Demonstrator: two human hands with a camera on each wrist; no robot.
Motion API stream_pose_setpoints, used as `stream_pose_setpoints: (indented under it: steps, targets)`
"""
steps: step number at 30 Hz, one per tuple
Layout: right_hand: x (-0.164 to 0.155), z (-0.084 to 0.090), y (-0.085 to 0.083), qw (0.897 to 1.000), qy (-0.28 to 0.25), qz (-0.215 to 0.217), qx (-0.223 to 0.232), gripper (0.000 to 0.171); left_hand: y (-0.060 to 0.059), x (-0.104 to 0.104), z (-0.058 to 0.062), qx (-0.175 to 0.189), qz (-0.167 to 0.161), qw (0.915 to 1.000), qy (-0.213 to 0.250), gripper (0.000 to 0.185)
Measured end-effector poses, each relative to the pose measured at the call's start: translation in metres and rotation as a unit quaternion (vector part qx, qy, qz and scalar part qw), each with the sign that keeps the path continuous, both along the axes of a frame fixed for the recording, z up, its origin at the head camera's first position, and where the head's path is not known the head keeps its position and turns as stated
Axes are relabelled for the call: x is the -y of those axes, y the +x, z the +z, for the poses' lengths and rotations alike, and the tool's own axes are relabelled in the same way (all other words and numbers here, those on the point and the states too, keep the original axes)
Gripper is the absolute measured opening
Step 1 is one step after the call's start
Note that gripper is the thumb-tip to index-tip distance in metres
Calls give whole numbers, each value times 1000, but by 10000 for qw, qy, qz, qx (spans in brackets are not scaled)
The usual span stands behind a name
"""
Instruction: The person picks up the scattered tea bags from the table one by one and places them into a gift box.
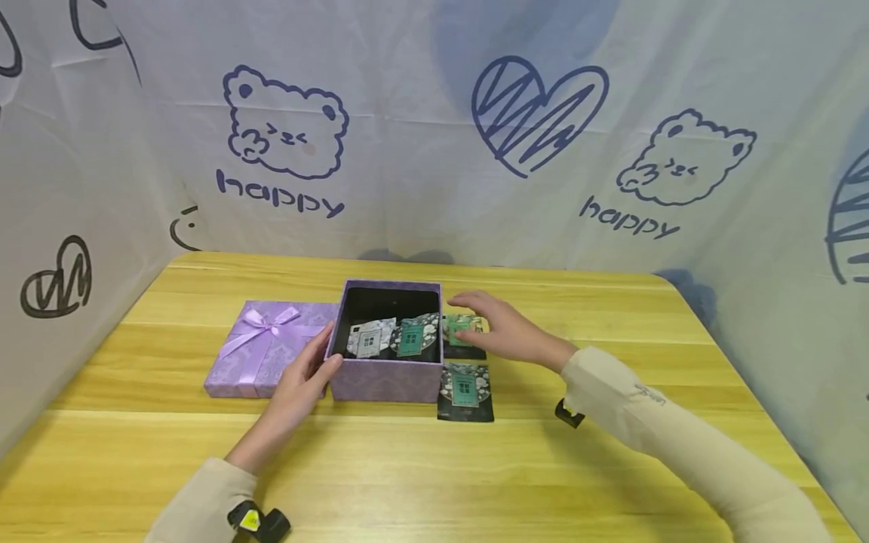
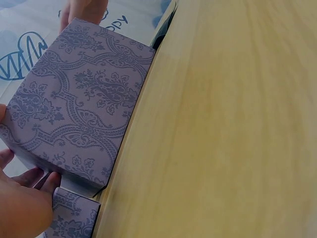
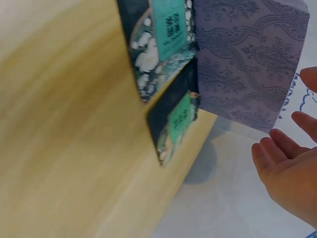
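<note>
Touching box [image 1: 387, 382] (purple) — left hand [image 1: 299, 385]

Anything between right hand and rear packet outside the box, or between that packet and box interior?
Nothing visible between right hand and rear packet. The purple box's right wall stands between that packet and the interior; the top is open.

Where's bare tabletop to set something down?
Bare table: the front, between box and near edge; left, between lid and left edge; far right, past the right hand. Crowded: the middle, with lid, box and two packets close together, left hand on the box.
</note>
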State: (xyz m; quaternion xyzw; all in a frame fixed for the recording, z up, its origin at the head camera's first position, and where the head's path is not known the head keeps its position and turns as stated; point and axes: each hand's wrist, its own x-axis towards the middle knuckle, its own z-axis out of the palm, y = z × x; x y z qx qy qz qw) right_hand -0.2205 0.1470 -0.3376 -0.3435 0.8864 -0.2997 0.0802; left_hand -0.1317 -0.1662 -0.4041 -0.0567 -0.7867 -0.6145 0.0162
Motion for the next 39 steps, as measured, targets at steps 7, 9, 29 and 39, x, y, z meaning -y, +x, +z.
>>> stream_pose_setpoints:
  steps: [7,9,29,39]
  targets:
    - [-10,-16,6,9993,143,-165,305,61,-1,-1,0,45,-17,10000,35,58]
    - [-12,-20,7,9991,234,-186,310,63,0,-1,0,48,-23,10000,48,58]
    - [-33,-51,27,9944,315,-264,977,82,-1,0,-1,19,-20,10000,24,58]
    - [-37,-62,35,9932,228,-79,1140,89,0,0,1,26,-67,10000,43,58]
